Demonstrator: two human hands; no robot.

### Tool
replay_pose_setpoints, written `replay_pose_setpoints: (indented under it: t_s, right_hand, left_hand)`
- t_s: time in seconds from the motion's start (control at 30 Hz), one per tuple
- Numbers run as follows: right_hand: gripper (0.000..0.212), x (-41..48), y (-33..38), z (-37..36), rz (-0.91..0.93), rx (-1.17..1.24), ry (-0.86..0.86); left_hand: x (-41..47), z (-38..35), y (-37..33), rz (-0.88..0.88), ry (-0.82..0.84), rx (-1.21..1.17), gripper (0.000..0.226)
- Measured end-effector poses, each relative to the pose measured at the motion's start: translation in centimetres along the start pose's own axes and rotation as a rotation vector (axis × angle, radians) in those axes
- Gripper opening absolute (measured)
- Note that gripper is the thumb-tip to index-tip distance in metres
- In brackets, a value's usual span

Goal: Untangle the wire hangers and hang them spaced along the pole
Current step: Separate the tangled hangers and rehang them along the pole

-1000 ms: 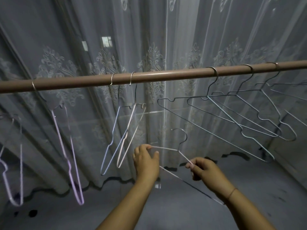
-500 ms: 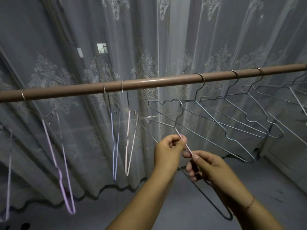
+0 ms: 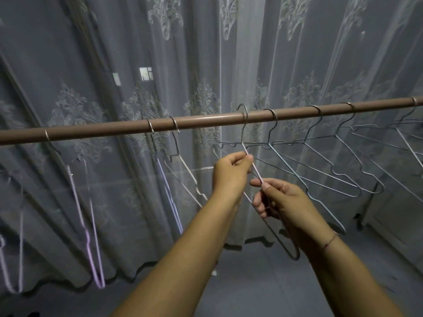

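Observation:
A brown pole (image 3: 206, 122) runs across the view, rising slightly to the right. I hold a pale pink wire hanger (image 3: 256, 174) just below it; its hook reaches up over the pole at the middle. My left hand (image 3: 231, 173) pinches the wire just under the neck. My right hand (image 3: 280, 201) pinches the same wire lower down, fingers curled round it. Two purple hangers (image 3: 90, 234) hang at the left. A blue and a white hanger (image 3: 170, 197) hang close together left of centre. Several grey hangers (image 3: 332, 165) overlap along the right stretch.
A sheer embroidered curtain (image 3: 206, 65) hangs right behind the pole. Grey floor (image 3: 263, 282) lies below. A dark stand leg (image 3: 364, 213) stands at the lower right by a pale wall.
Both hands have lifted the pink hanger from low down up to the pole, turning it upright. Its hook now sits over the pole, just left of the grey hangers.

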State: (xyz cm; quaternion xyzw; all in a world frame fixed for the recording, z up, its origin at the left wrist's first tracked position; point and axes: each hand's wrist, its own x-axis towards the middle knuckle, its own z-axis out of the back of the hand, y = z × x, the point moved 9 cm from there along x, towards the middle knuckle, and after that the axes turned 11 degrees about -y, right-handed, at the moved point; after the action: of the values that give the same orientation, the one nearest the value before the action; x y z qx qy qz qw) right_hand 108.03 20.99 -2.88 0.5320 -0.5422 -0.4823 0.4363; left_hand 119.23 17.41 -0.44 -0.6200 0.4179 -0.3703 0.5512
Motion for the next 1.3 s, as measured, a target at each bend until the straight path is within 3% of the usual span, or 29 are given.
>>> replay_pose_setpoints:
  t_s: [0.1,0.2,0.3,0.37,0.47,0.6,0.67,0.9,1.07,1.3]
  right_hand:
    - [0.023,0.4,-1.1,0.6,-0.036,-0.047,-0.03]
    - [0.023,1.1,-1.6,1.9,0.007,-0.145,-0.141]
    - [0.031,0.4,1.0,2.6,0.292,-0.466,-0.346]
    - [0.036,-1.6,3.8,0.8,0.539,-0.538,-0.409]
    - [0.033,-2.7,4.7,-4.2,0.681,-0.561,-0.245]
    - [0.034,0.1,0.2,-8.7,0.472,-0.714,-0.009]
    - [0.028,1.1,-1.2,-9.3,0.361,-0.658,0.037]
    - [0.02,2.8,-0.8,-9.6,0.293,-0.408,-0.07]
    - [0.021,3.6,0.9,-9.0,0.352,-0.43,-0.139]
    - [0.019,1.9,-1.7,-6.1,0.302,-0.55,-0.052]
  left_hand:
    - [-0.8,3.0,-1.2,-0.156,-0.107,0.067,0.033]
    - [-1.0,7.2,-2.8,-0.306,-0.315,0.073,0.03]
    - [-0.3,9.8,-2.4,-0.302,-0.412,0.085,0.037]
    - [0.1,10.2,-1.6,-0.235,-0.398,0.092,0.044]
    - [0.6,10.4,-0.9,-0.18,-0.401,0.156,0.052]
    - [1.4,9.7,0.5,-0.016,-0.341,0.153,0.046]
    - [1.6,9.3,0.9,0.034,-0.304,0.087,0.012]
    - [3.1,7.7,-0.6,0.013,-0.23,-0.139,0.006]
    - [4.1,6.1,-0.5,0.057,-0.179,-0.18,0.009]
    - [1.9,5.5,3.7,0.222,-0.181,-0.246,0.013]
